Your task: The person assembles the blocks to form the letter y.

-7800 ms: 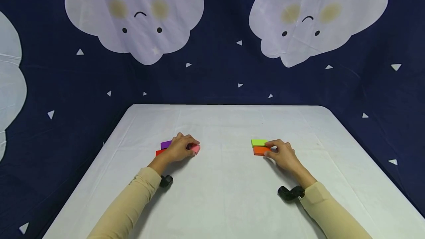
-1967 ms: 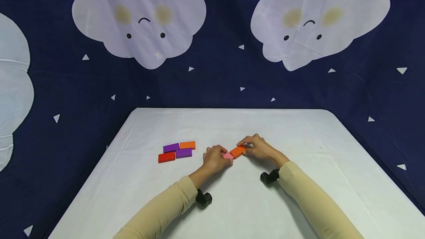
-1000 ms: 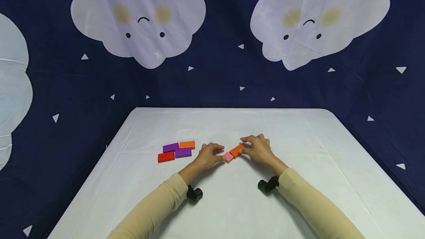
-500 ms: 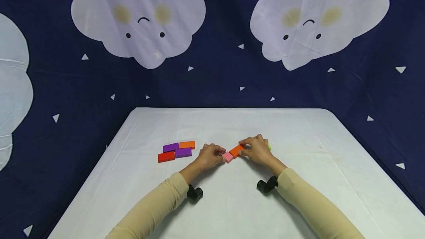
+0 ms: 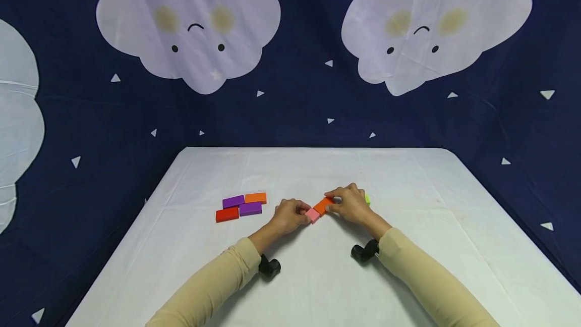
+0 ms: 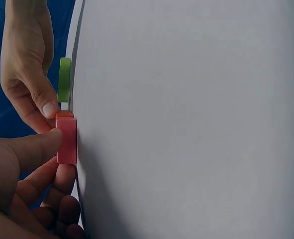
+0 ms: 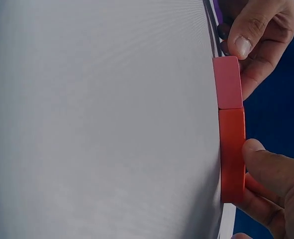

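Left hand (image 5: 289, 215) pinches a pink block (image 5: 312, 215) against the near end of an orange block (image 5: 323, 206), pinched by the right hand (image 5: 351, 205). The orange block's length slants away rightward; a green block (image 6: 63, 79), partly hidden, seemingly lies beyond.

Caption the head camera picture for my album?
Left hand pinching a pink block, right hand an orange block, end to end on a white table.

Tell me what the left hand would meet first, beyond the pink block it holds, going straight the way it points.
Most likely the orange block held by the right hand: it butts against the pink block, ahead of the left hand. The exact line is hard to judge.
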The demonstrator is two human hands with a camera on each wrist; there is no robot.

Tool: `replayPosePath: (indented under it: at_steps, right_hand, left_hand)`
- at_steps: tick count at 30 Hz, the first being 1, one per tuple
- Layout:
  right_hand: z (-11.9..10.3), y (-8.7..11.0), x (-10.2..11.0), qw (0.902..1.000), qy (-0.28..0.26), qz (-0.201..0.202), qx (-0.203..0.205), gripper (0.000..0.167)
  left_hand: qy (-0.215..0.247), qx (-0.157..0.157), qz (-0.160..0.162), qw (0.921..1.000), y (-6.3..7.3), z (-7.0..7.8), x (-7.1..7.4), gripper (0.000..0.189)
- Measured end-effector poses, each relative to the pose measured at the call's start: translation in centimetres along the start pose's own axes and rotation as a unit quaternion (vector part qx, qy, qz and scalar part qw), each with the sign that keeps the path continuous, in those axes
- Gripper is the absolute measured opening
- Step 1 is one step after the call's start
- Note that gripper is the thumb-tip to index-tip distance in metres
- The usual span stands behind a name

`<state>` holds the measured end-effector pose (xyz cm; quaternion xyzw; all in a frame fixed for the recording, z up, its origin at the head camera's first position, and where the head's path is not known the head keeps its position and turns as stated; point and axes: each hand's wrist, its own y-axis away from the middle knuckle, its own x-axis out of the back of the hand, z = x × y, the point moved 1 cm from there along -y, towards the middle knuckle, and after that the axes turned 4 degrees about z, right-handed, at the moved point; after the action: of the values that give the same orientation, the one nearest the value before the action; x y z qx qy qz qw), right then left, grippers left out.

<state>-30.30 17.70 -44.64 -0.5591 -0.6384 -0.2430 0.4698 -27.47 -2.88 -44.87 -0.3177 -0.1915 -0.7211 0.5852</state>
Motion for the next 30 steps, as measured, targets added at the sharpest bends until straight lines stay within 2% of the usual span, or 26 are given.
replayPosePath:
  at_steps: [6,14,30]
  right_hand:
    - [0.04,-0.09,-0.06,0.9999,-0.006,-0.008,0.009,0.04]
    - [0.23,-0.13,-0.11,0.9996,-0.016,-0.016,0.017,0.039]
    - [0.42,-0.19,-0.1,0.9992,-0.023,-0.011,0.029,0.04]
  left_hand:
    - [-0.004,-0.008,0.01,0.9999,0.23,0.34,-0.32,0.025]
    - [0.0,0.007,0.013,0.9999,0.43,0.61,-0.55,0.024]
    - [-0.003,0.007,0.025,0.9997,0.53,0.71,-0.56,0.026]
